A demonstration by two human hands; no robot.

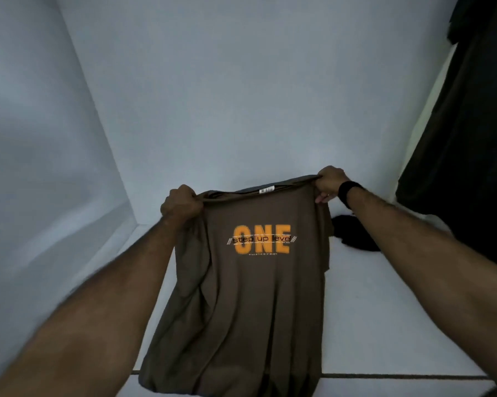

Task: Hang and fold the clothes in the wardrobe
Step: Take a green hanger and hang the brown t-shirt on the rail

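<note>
A brown T-shirt (pixel 250 305) with an orange "ONE" print hangs stretched between my two hands inside the white wardrobe. My left hand (pixel 181 203) grips its left shoulder. My right hand (pixel 329 183), with a black band on the wrist, grips the right shoulder a little higher. The print faces me and the neck label shows at the top. The shirt's lower part drapes down over the front edge of the wardrobe floor (pixel 384 325).
A dark garment (pixel 468 138) hangs at the right side of the wardrobe. A small black item (pixel 353 233) lies on the floor behind my right forearm. White walls close in at the left and back.
</note>
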